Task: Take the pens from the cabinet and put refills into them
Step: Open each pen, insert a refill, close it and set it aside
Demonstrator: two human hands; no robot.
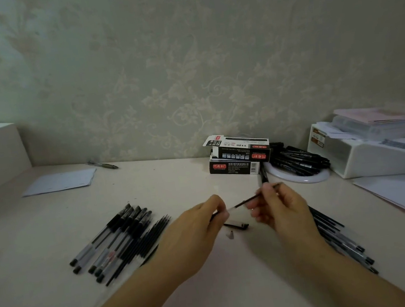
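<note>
My left hand (202,228) pinches the end of a pen barrel (224,212) over the middle of the desk. My right hand (280,207) pinches a thin black refill (245,201), whose tip points at the barrel's opening. Below the hands lie a black-clipped pen cap (237,225) and a small white tip piece (230,235). To the left lie several capped pens (114,236) beside a row of loose black refills (147,240). More pens (340,238) lie in a pile under and to the right of my right forearm.
Two black pen boxes (238,155) are stacked at the back by the wall. Behind them a white round plate (302,176) holds black markers (297,160). A white organiser (379,148) with papers stands at the right. A paper sheet (61,181) and a pen (103,165) lie back left.
</note>
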